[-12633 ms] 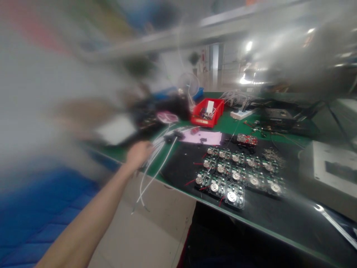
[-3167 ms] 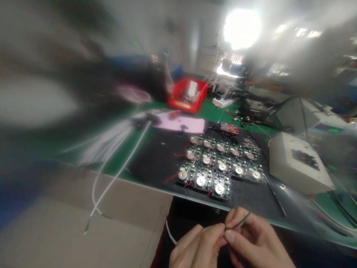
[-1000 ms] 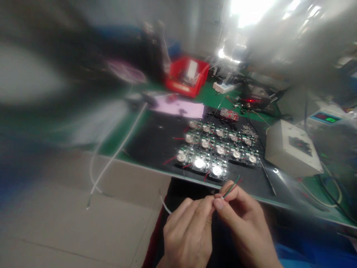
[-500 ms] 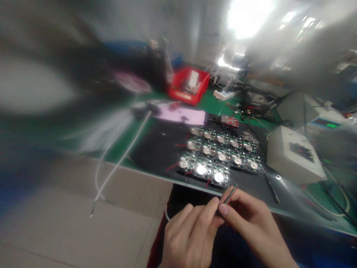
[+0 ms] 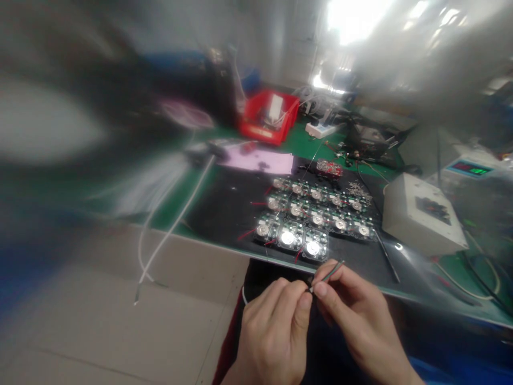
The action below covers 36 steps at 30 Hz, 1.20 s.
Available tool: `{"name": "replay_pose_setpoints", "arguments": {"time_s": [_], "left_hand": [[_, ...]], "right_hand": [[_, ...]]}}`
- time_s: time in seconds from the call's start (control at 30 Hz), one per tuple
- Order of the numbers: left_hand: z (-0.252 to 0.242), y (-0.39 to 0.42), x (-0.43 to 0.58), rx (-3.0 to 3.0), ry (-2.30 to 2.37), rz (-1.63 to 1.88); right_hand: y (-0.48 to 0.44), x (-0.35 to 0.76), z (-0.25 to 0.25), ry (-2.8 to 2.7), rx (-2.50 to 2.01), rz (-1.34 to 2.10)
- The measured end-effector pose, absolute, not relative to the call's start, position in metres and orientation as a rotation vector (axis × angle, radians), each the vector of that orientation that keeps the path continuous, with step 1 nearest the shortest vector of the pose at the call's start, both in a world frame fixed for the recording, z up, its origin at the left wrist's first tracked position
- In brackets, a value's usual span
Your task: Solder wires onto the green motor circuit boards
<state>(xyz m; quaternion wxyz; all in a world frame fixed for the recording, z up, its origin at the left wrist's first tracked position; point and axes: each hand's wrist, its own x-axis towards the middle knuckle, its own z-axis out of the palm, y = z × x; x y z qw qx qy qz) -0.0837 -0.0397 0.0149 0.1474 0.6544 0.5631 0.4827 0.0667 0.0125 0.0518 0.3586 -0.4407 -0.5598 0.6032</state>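
Note:
My right hand pinches a short bundle of thin wires between thumb and fingers; their dark-greenish ends stick out above the fingertips. My left hand is closed, thumb against the curled forefinger, right beside the right fingertips. Between the two hands a small dark and pale piece shows, perhaps the wires' other end; the left fingers mostly hide it. Both hands are just in front of the table edge, below rows of small circuit boards with round silvery discs and red wires.
The boards lie on a black mat. Beyond are a pink sheet, a red bin and a white power strip. To the right stand a pale box and a dark, pen-like rod. White cables hang over the front edge.
My left hand has turned, its thumb now showing on top against the forefinger. The fingertips have drawn slightly apart, exposing the small piece between them. The wires lean further right.

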Motion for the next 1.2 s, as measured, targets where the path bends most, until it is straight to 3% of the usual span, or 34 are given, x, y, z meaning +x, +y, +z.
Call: {"name": "replay_pose_setpoints", "arguments": {"time_s": [0.23,0.47,0.63,0.97,1.07,1.2], "left_hand": [[0.032,-0.040,-0.092,1.428,1.446,1.190],[0.020,-0.039,-0.088,1.631,1.500,1.418],[0.021,-0.041,-0.088,1.874,1.637,1.366],[0.027,-0.040,-0.095,1.404,1.493,1.212],[0.022,-0.039,-0.098,1.298,1.536,1.262],[0.016,-0.037,-0.102,0.998,1.562,1.368]], "right_hand": [[0.013,0.065,0.056,-1.469,-1.066,1.593],[0.017,0.069,0.059,-1.555,-1.099,1.471],[0.012,0.069,0.054,-1.534,-1.098,1.485],[0.027,0.063,0.060,-1.593,-1.184,1.704],[0.055,0.068,0.081,-1.955,-1.167,1.452],[0.131,0.061,0.114,-2.338,-1.197,0.682]]}}
